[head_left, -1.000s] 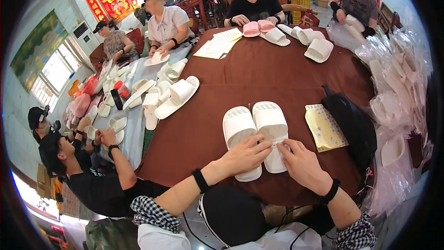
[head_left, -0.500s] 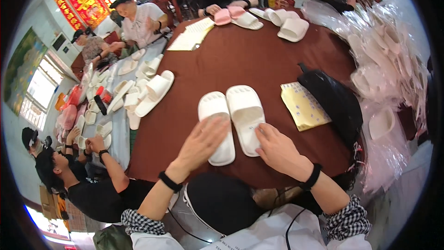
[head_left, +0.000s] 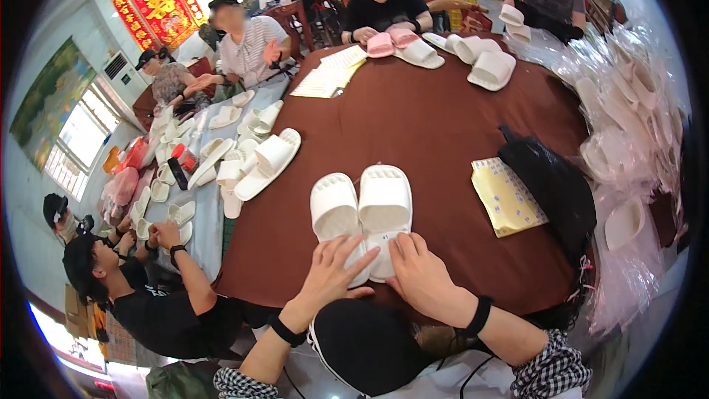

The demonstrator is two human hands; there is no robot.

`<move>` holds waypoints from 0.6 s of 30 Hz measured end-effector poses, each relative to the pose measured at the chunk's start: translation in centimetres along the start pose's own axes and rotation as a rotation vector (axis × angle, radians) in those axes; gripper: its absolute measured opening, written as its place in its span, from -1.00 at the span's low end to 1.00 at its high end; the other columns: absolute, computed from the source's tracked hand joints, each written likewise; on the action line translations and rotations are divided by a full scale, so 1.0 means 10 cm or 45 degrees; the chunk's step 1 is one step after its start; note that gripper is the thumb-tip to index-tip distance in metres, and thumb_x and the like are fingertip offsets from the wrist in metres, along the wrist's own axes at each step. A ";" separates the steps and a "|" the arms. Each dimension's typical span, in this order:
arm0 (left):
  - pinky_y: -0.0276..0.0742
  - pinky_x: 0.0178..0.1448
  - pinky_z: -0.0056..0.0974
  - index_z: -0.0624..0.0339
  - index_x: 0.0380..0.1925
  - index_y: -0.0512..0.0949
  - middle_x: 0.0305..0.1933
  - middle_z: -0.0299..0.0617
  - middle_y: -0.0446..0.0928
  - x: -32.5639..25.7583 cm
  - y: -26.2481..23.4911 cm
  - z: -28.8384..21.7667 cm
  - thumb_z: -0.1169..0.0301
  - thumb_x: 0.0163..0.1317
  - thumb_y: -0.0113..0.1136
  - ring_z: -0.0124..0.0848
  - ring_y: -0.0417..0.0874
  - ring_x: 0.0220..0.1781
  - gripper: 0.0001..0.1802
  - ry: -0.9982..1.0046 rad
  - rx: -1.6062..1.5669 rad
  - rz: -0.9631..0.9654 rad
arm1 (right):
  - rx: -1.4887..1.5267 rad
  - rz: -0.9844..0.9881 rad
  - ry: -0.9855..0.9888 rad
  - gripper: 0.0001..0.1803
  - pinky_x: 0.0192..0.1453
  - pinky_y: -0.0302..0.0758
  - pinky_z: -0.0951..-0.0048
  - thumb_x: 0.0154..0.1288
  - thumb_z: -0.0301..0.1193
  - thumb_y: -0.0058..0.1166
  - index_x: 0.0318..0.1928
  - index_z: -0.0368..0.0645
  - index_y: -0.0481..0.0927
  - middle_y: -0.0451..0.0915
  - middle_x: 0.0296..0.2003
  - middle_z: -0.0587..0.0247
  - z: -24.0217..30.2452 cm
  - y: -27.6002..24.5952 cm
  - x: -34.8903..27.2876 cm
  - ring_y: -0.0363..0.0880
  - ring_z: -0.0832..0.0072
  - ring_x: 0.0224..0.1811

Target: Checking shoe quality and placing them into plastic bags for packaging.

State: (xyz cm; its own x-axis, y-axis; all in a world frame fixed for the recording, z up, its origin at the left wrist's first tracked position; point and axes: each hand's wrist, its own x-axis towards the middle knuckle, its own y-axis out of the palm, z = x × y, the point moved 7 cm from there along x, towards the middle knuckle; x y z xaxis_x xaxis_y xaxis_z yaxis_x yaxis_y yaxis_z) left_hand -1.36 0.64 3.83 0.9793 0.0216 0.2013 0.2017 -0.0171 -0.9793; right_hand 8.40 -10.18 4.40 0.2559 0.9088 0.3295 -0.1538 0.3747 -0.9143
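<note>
Two white slippers [head_left: 362, 214] lie side by side, soles down, at the near edge of the round brown tabletop [head_left: 413, 125], heels toward the wearer, touching each other along their inner sides. Left hand [head_left: 332, 273] lies flat over the heel of the left slipper, fingers spread, palm down, nothing pinched. Right hand [head_left: 417, 273] rests on the heel of the right slipper, fingers loosely extended, pressing rather than clasping; no closed hold on either side. Containers: clear plastic bags [head_left: 628, 125] piled along the right edge, each with a white slipper inside as far as can be seen; one bagged slipper [head_left: 624, 223] sits low at the right edge. Black bag [head_left: 550, 185] lies right of the pair, contents hidden, with a flat yellow packet [head_left: 508, 196] just beside it on the left. More white slippers [head_left: 269, 162] sit at the left edge; a further set [head_left: 473, 55] plus a pink pair [head_left: 391, 41] at the far edge, near a stack of paper sheets [head_left: 329, 74]. Adjacent pale table [head_left: 210, 199] on the left carries many more slippers. Other people sit round both tables. Room: pale walls, red wall hanging [head_left: 155, 4] upper left, window [head_left: 77, 140] at left.
</note>
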 end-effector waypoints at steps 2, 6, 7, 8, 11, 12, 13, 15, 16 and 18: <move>0.15 0.48 0.08 -0.21 0.42 0.33 0.41 -0.09 0.26 -0.02 0.02 0.07 -0.09 0.08 0.34 -0.05 0.25 0.45 -0.13 -0.012 0.031 -0.051 | 0.022 0.001 -0.036 -0.24 0.11 0.58 0.40 0.06 -0.22 0.37 0.17 -0.48 0.43 0.41 0.07 -0.04 0.01 0.00 0.00 0.38 0.12 0.19; 0.23 0.50 0.01 -0.13 0.42 0.33 0.47 -0.17 0.25 0.00 -0.03 0.23 0.06 0.19 0.31 -0.08 0.25 0.49 -0.22 0.025 -0.014 0.075 | 0.061 0.022 -0.094 -0.23 0.15 0.57 0.36 0.07 -0.23 0.37 0.18 -0.52 0.42 0.40 0.09 -0.10 0.07 -0.02 0.03 0.37 0.09 0.20; 0.21 0.52 0.01 -0.11 0.43 0.32 0.48 -0.15 0.23 -0.02 -0.04 0.30 0.12 0.20 0.31 -0.05 0.22 0.51 -0.23 0.012 -0.015 0.118 | 0.100 0.034 -0.132 -0.23 0.16 0.57 0.35 0.07 -0.24 0.37 0.18 -0.53 0.41 0.40 0.10 -0.13 0.10 -0.03 0.05 0.37 0.07 0.21; 0.19 0.54 0.01 -0.08 0.43 0.31 0.50 -0.13 0.21 -0.05 -0.05 0.36 0.17 0.21 0.31 -0.03 0.19 0.53 -0.24 -0.001 -0.017 0.161 | 0.098 0.031 -0.137 -0.23 0.16 0.57 0.35 0.07 -0.24 0.37 0.18 -0.53 0.41 0.40 0.10 -0.13 0.12 -0.02 0.07 0.37 0.07 0.21; 0.04 0.55 0.21 -0.08 0.48 0.24 0.52 -0.04 0.17 -0.05 -0.14 0.41 0.09 0.23 0.28 0.06 0.13 0.56 -0.19 -0.094 -0.085 0.208 | 0.121 0.059 -0.199 -0.22 0.19 0.56 0.31 0.08 -0.25 0.37 0.17 -0.57 0.40 0.38 0.14 -0.22 0.15 0.10 0.19 0.36 0.01 0.24; -0.01 0.53 0.32 -0.07 0.49 0.21 0.53 -0.02 0.15 -0.04 -0.15 0.42 0.05 0.23 0.27 0.11 0.10 0.56 -0.16 -0.161 -0.075 0.221 | 0.174 0.079 -0.225 -0.22 0.21 0.55 0.31 0.08 -0.25 0.37 0.17 -0.59 0.39 0.36 0.17 -0.26 0.15 0.15 0.23 0.36 -0.02 0.26; -0.01 0.53 0.32 -0.07 0.49 0.21 0.53 -0.02 0.15 -0.07 -0.13 0.40 0.05 0.23 0.27 0.11 0.10 0.56 -0.16 -0.170 -0.069 0.222 | 0.234 0.099 -0.261 -0.21 0.22 0.55 0.30 0.08 -0.25 0.37 0.17 -0.60 0.38 0.34 0.20 -0.30 0.19 0.19 0.27 0.36 -0.05 0.28; -0.10 0.41 0.55 -0.12 0.52 0.15 0.56 0.01 0.08 -0.13 -0.02 0.42 -0.10 0.19 0.27 0.19 0.04 0.57 -0.06 -0.412 0.012 0.145 | 0.218 0.131 -0.312 -0.22 0.25 0.53 0.26 0.14 -0.23 0.34 0.20 -0.58 0.36 0.32 0.24 -0.32 0.26 0.24 0.33 0.35 -0.07 0.31; -0.10 0.41 0.55 -0.12 0.52 0.15 0.56 0.01 0.08 -0.15 0.05 0.39 -0.10 0.19 0.27 0.19 0.04 0.57 -0.06 -0.418 0.017 0.145 | 0.197 0.165 -0.354 -0.22 0.28 0.52 0.22 0.20 -0.21 0.31 0.23 -0.56 0.34 0.29 0.28 -0.34 0.30 0.27 0.35 0.34 -0.08 0.34; -0.18 0.33 0.68 -0.21 0.52 0.15 0.55 0.03 0.08 -0.14 0.15 0.37 -0.15 0.21 0.23 0.21 0.00 0.58 -0.08 -0.413 0.115 0.022 | 0.221 0.161 -0.367 -0.23 0.30 0.50 0.22 0.21 -0.22 0.30 0.24 -0.55 0.34 0.29 0.29 -0.34 0.29 0.26 0.33 0.34 -0.08 0.34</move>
State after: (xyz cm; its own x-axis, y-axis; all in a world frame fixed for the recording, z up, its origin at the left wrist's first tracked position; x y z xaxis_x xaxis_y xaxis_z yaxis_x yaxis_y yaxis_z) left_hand -2.52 4.25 2.05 0.9229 0.3394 0.1817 0.1685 0.0683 -0.9833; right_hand 6.12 -5.65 3.79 -0.0518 0.9551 0.2918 -0.3331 0.2589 -0.9066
